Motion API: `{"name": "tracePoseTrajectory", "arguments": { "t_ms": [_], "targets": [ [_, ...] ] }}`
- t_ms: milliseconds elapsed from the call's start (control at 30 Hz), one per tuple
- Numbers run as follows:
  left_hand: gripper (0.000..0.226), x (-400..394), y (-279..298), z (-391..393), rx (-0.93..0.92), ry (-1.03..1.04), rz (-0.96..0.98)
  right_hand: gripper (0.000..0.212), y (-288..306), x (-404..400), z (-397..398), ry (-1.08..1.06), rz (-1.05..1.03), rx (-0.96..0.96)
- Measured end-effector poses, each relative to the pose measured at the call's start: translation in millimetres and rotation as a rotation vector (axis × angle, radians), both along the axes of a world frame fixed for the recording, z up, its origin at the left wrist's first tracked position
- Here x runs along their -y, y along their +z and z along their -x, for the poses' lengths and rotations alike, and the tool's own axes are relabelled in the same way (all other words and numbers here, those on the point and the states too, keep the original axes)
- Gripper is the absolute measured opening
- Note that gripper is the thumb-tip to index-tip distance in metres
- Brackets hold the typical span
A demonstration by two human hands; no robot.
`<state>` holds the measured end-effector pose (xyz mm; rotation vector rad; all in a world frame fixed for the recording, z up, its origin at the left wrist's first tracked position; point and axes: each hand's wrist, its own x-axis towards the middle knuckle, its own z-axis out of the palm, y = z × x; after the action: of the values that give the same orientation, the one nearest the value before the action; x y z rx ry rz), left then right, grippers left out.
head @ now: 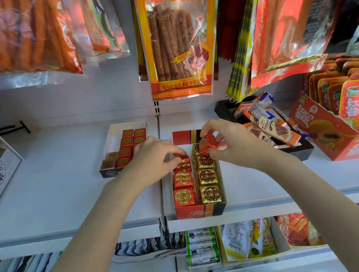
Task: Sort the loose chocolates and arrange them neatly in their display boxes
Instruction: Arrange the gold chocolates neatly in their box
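1. While you fill the red box (201,211) at the shelf's front edge, three red chocolates (183,179) line its left column and gold ones (207,176) its right.
2. Your left hand (154,158) curls its fingertips onto the rearmost red piece, seemingly seating it.
3. Your right hand (226,144) pinches a red cube (207,144) above the gold column; it probably belongs in the left column, behind the others.
4. Farther back, the white box (117,142) holds more red squares.

Red foil chocolate (206,144) tilted, pinched in right hand (230,143); red/gold rows fill Fileo box (200,210) below both hands.
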<state>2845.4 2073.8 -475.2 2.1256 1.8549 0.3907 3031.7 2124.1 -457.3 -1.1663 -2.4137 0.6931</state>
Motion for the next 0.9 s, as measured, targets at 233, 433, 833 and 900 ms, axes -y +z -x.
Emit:
{"name": "tracePoseTrajectory", "arguments": {
  "t_ms": [233, 433, 833, 900],
  "targets": [
    [0.022, -4, -1, -9, 0.032, -0.009, -0.104, 0.029, 0, 0, -1, -0.004, -0.012, 0.014],
    [0.023, 3, 0, -3, -0.044, -0.054, -0.01, 0.029, -1, -2, -1, 0.006, -0.013, 0.009],
    [0.038, 16, 2, 14, 0.14, -0.007, -0.041, 0.02, -13, 7, 32, 0.132, -0.096, 0.109],
    [0.04, 18, 2, 15, 0.161, 0.008, -0.031, 0.013, -13, 4, 33, 0.161, -0.081, 0.103]
  ]
}}
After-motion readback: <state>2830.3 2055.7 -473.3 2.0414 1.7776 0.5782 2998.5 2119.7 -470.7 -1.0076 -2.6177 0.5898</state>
